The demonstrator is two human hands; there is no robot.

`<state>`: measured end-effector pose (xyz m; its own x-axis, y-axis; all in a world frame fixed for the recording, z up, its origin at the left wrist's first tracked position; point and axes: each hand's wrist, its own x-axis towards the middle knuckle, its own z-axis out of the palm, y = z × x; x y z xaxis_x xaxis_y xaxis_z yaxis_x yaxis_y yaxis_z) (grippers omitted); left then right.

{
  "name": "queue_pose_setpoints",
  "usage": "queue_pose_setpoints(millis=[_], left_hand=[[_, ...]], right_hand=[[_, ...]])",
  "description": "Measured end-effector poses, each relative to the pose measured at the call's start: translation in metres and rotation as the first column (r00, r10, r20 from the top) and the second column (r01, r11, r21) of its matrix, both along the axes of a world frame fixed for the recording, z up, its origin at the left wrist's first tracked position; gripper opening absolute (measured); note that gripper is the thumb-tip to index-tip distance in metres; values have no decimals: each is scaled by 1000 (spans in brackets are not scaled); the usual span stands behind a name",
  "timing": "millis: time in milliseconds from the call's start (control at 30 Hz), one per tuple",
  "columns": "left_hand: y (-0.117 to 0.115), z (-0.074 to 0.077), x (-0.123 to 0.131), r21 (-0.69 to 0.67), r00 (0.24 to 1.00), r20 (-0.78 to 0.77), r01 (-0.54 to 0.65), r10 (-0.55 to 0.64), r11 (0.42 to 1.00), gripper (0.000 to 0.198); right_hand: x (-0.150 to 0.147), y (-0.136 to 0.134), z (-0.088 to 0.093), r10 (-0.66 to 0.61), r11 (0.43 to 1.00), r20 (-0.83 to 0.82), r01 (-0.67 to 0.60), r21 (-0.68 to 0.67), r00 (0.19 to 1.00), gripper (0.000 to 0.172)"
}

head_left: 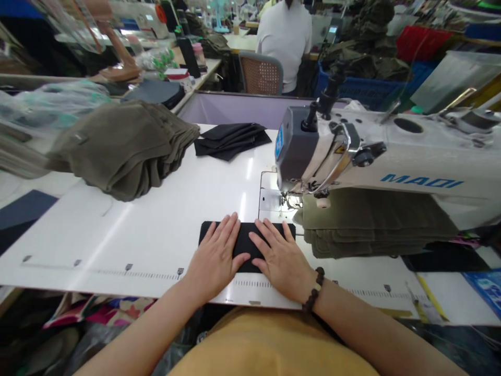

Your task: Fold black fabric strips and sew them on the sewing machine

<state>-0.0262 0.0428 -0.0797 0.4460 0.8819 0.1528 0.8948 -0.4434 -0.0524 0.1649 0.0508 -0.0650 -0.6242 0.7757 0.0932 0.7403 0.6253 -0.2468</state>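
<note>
A small black fabric piece [246,243] lies flat on the white sewing table [156,230], close to its front edge. My left hand [217,256] rests palm down on the left half of this piece, fingers stretched forward. On the right half lies my right hand [279,256], also flat, with its fingers spread and a dark bead bracelet on the wrist. Both thumbs point inward over the cloth. Just beyond my right fingertips are the presser foot and needle area [287,201] of a sewing machine [391,151].
A stack of olive fabric pieces [117,141] covers the table's left. Folded black fabric [233,140] lies behind. More olive pieces [364,224] sit under the machine arm. A printed ruler [152,275] runs along the front edge. Beyond the table, a person in white [284,42] sits facing away.
</note>
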Motion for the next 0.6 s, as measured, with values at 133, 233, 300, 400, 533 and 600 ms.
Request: queue_pose_setpoints(millis=[133, 233, 300, 400, 533, 600], left_hand=[[-4, 0, -37, 23, 981, -63, -184, 185, 983, 68], [-12, 9, -44, 122, 961, -32, -268, 273, 956, 66], [-19, 17, -32, 169, 975, 9, -221, 222, 961, 59], [-25, 24, -4, 90, 999, 33, 39, -42, 995, 46], [-5, 22, 22, -14, 994, 13, 112, -112, 994, 46], [19, 22, 28, -41, 993, -5, 116, -116, 992, 48]], right_hand=[[1, 0, 0, 9, 1000, 0, -9, 1, 1000, 46], [0, 1, -1, 1, 1000, -2, -1, 9, 1000, 46], [-1, 1, -1, 1, 1000, -5, -1, 13, 1000, 47], [-2, -1, 0, -20, 1000, -23, 20, 23, 1000, 47], [8, -3, 8, -158, 987, -38, 158, 12, 987, 45], [20, 1, 15, -202, 979, -16, 202, 8, 979, 37]])
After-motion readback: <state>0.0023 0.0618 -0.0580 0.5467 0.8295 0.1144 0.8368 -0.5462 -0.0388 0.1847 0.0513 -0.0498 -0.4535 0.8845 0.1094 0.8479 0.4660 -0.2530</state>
